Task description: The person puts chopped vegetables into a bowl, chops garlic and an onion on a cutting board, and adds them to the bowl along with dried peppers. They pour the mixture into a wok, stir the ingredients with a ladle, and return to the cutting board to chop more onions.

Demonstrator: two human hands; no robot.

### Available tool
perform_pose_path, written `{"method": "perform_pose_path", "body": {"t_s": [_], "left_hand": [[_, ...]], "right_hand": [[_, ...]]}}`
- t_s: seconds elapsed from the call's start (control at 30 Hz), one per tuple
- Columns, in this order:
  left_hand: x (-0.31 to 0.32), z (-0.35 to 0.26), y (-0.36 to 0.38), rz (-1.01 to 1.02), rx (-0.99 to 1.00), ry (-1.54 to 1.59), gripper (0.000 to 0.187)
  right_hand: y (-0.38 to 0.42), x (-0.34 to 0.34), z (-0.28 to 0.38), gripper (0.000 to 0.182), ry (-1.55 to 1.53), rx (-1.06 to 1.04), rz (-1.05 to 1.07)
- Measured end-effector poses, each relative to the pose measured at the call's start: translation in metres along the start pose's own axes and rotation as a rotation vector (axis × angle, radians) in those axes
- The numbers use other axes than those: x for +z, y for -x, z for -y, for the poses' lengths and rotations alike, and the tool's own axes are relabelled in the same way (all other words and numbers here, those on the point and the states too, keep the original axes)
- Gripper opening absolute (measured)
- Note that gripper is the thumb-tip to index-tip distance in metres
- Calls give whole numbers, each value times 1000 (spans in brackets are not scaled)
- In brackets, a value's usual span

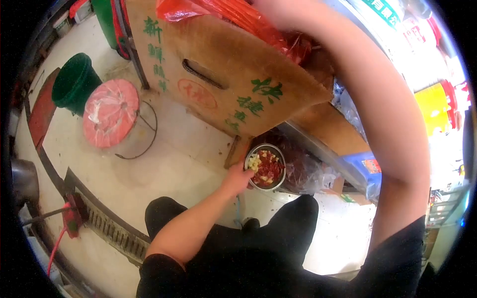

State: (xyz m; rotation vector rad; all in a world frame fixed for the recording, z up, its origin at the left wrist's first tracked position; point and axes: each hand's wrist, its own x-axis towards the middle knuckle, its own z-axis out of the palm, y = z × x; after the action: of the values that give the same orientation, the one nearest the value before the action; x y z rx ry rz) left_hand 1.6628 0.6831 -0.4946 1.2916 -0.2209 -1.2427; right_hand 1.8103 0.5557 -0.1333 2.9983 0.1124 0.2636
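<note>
My left hand (pixel 239 178) grips the rim of a round metal bowl (pixel 283 171), low beside the shelf. In the bowl lie chopped pale yellow pieces and red chili-like pieces (pixel 268 168). My right arm reaches up along the right side to the top of a cardboard box (pixel 174 64) with green and red characters. A red plastic bag (pixel 223 12) spills over the box's upper edge. The right hand lies at the top edge of the view, near the bag; its fingers are hidden.
A dark green bucket (pixel 74 82) and a container with a pink plastic cover (pixel 110 113) stand on the floor at left. A drain grate (pixel 112 231) runs at lower left. Clear plastic bags (pixel 310 174) lie beneath the metal shelf edge. Yellow-and-red containers (pixel 432 107) stand at right.
</note>
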Motion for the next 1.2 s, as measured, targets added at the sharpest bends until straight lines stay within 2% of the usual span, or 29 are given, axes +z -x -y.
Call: {"method": "perform_pose_path", "body": {"t_s": [0.03, 0.07, 0.1, 0.17, 0.2, 0.23, 0.27, 0.37, 0.4, 0.47, 0.57, 0.7, 0.77, 0.87, 1.0, 1.07, 1.2], "left_hand": [[-1, -1, 0, -4, 3, 7, 37], [0, -3, 0, -5, 6, 14, 37], [1, -4, 1, -7, 2, 17, 37], [1, -7, 4, 3, 5, 29, 36], [0, -8, 4, 1, 0, 32, 36], [-1, -9, 4, 18, -14, 44, 36], [-1, -9, 4, 35, -29, 57, 36], [-2, -7, 3, 51, -11, 125, 38], [-2, -8, 3, 51, -13, 127, 38], [-3, -11, 5, 76, -15, 92, 39], [-2, -11, 6, 49, -6, 110, 40], [-2, -9, 3, 99, 8, 108, 40], [-3, -9, 3, 97, 26, 127, 40], [-5, -11, 2, 130, -29, 85, 49], [-3, -13, 7, 66, 43, 125, 37], [-5, -10, 2, 86, 15, 67, 36], [-6, -2, -6, 116, 0, 39, 46]], "right_hand": [[17, -9, 2, 18, -1, 36, -94], [34, -17, -4, 15, 14, -38, -253], [56, -31, 4, 18, -237, 88, -315], [114, -46, 0, 21, -237, 185, -350], [140, -36, 6, 18, -494, 251, -499], [165, -23, 11, 15, -682, 417, -522], [193, -5, 3, 13, -845, 410, -467], [242, 83, 15, 15, -1103, 773, -46], [253, 113, 19, 19, -1063, 748, 128], [272, 155, 31, 23, -1093, 830, 252], [290, 180, 37, 24, -1042, 796, 191], [290, 170, 40, 25, -1040, 835, 220], [287, 166, 42, 22, -757, 769, 144], [285, 165, 43, 16, -665, 696, 18], [276, 161, 44, 17, -650, 653, 20], [262, 153, 52, 21, -512, 490, -44], [242, 151, 60, 26, -461, 390, 54]]}}
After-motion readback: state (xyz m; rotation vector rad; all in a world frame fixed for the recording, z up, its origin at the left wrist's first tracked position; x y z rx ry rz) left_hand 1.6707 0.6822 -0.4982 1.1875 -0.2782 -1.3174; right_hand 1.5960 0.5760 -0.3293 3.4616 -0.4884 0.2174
